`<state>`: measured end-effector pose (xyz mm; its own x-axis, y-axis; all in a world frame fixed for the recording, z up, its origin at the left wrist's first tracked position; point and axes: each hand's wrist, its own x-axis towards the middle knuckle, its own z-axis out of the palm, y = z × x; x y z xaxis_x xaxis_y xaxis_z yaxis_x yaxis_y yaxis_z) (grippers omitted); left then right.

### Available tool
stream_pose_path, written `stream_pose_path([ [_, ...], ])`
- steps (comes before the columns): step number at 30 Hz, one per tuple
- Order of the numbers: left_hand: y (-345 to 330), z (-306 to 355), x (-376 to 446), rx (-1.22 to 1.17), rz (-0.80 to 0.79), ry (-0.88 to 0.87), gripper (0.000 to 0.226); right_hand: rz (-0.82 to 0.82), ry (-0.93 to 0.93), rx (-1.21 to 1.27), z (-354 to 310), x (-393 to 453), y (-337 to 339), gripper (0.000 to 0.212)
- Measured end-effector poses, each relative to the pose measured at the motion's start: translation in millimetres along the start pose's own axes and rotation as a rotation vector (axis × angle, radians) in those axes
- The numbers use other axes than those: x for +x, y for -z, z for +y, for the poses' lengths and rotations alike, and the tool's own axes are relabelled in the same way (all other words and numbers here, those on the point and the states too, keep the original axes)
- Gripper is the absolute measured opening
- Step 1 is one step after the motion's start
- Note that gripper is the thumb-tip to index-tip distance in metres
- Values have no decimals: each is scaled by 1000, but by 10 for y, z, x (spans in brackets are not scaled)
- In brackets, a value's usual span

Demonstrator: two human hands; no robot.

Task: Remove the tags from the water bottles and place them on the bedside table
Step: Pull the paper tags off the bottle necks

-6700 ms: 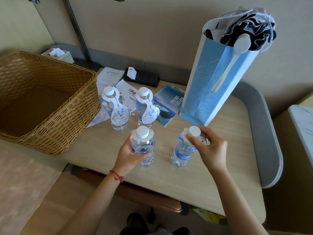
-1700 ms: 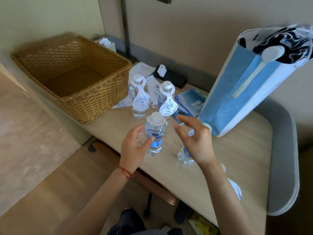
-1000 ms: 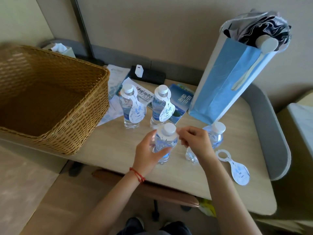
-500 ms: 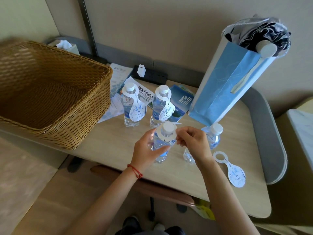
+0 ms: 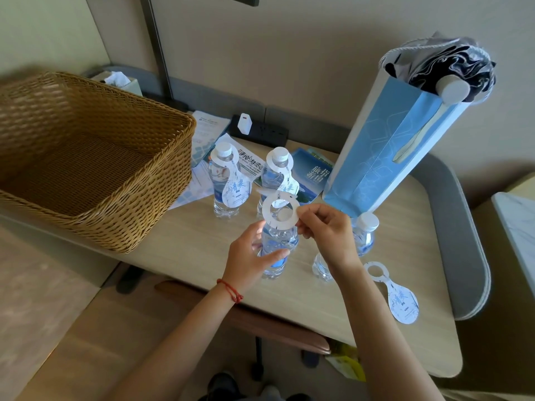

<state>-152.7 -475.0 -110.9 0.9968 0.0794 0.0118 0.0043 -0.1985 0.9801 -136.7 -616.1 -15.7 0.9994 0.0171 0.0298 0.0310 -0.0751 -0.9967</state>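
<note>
Front bottle (image 5: pixel 276 250): left hand (image 5: pixel 249 254) wrapped round its body. Its tag (image 5: pixel 280 214), collar-seated half a second ago, now lifted clear, pinched in right hand (image 5: pixel 327 231) fingertips. Right of it: freed tag (image 5: pixel 398 295) (flat on table (image 5: pixel 179 241)). Behind: two bottles (image 5: pixel 224 183) tagged, so half remain.

Wicker basket (image 5: pixel 86 157) at frame left; blue paper bag (image 5: pixel 388 151) upper right, folded umbrella (image 5: pixel 443 68) inside; black power strip (image 5: pixel 260 131) top centre.
</note>
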Motion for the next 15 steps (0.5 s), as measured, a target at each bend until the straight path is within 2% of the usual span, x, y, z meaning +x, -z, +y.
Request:
stream_pose_path([
  [15,-2,96,-57,-33,-3,10,63,206,109,66,27,-355,475,20],
])
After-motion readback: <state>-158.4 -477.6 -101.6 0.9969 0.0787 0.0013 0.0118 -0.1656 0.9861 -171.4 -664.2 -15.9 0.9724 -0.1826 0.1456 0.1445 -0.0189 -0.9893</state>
